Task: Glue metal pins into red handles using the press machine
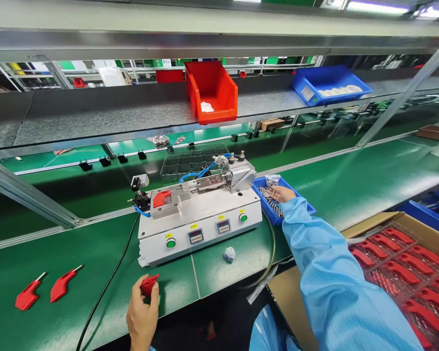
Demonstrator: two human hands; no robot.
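My left hand (143, 312) is closed around a small red plastic part (149, 284), held above the front edge of the green bench. To the right of the machine, my right hand (282, 193) is over a blue bin (303, 201), its fingers pinched on what looks like a slim metal pin. Many loose metal pins (274, 207) lie in that bin, with a clear bag (272, 180) at its back. Between my hands stands a white bench machine (205, 214) with green buttons; another red part (162, 199) sits in its fixture.
Two red parts with metal shafts (27, 295) lie at the left, near a black cable (108, 282). A small white-capped jar (229, 254) stands before the machine. At right, a carton holds trayed red parts (402, 270). Red (217, 116) and blue (329, 97) bins occupy the shelf.
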